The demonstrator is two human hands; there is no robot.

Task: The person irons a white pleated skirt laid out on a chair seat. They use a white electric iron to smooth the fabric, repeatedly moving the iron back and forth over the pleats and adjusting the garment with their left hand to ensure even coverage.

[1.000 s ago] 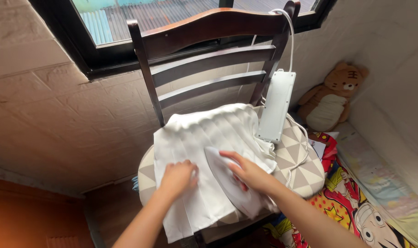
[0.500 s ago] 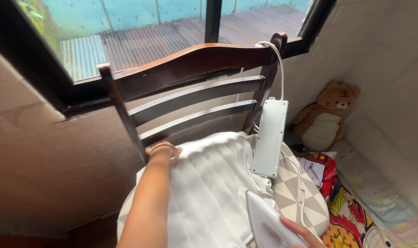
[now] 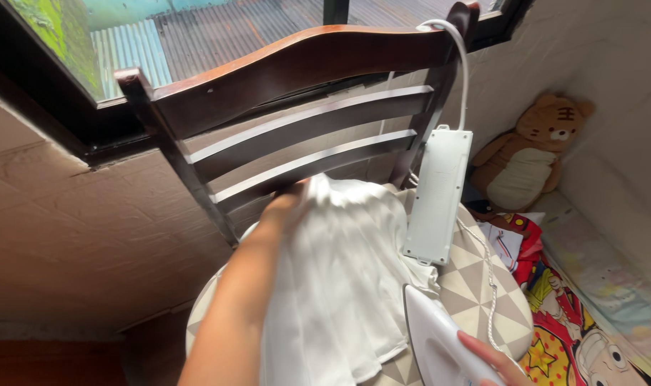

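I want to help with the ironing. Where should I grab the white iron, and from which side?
Probably the handle on top of the iron, where the right hand is now, coming from the near right, the chair's front edge. Its pointed tip faces the white cloth, and the flat underside may be hot, so stay off it.

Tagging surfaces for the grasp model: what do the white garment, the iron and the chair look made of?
White garment: thin woven cloth, matte, going by the soft pleats and folds. Iron: white plastic shell, probably, smooth with a slight sheen. Chair: dark stained wood, glossy varnish; highlights run along the slats. Seat cushion: fabric, printed with beige triangles.
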